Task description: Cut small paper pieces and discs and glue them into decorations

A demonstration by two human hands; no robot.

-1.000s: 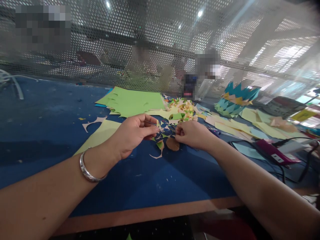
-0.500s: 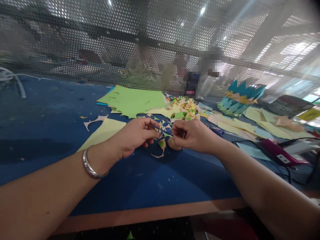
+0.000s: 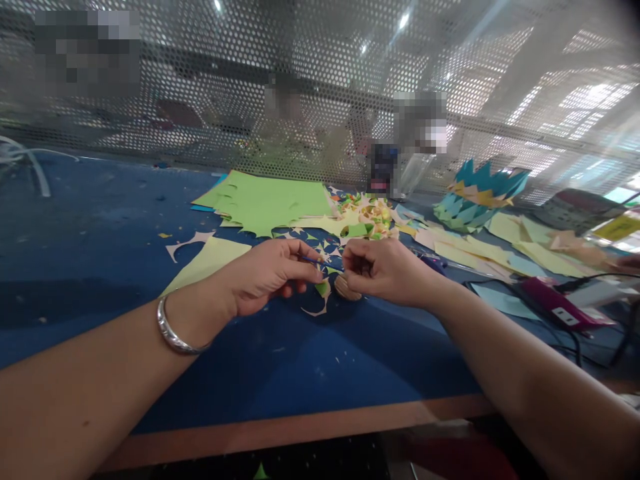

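My left hand (image 3: pixel 277 273) is closed in a pinch on a thin blue stick (image 3: pixel 330 266), which slants from its fingers toward the right. At the other end of the stick, my right hand (image 3: pixel 375 270) has its fingers curled together, and the exact grip there is partly hidden. Under the right fingertips lies a round stack of pale paper discs (image 3: pixel 347 288). Just left of it is a curved paper offcut (image 3: pixel 317 310) with a small green scrap (image 3: pixel 323 289). A pale yellow sheet (image 3: pixel 210 261) rests beside my left wrist.
Behind my hands lie notched green sheets (image 3: pixel 280 197) and a heap of curled paper bits (image 3: pixel 367 215). A teal paper crown (image 3: pixel 477 193) stands right, near loose strips (image 3: pixel 470 252), a magenta power strip (image 3: pixel 563 303) and cables. Perforated metal panel (image 3: pixel 310 120) closes the back.
My left hand has shifted slightly, and the blue stick lies at a flatter slant. My right hand stays almost in place. Part of another person's hand shows at the right edge.
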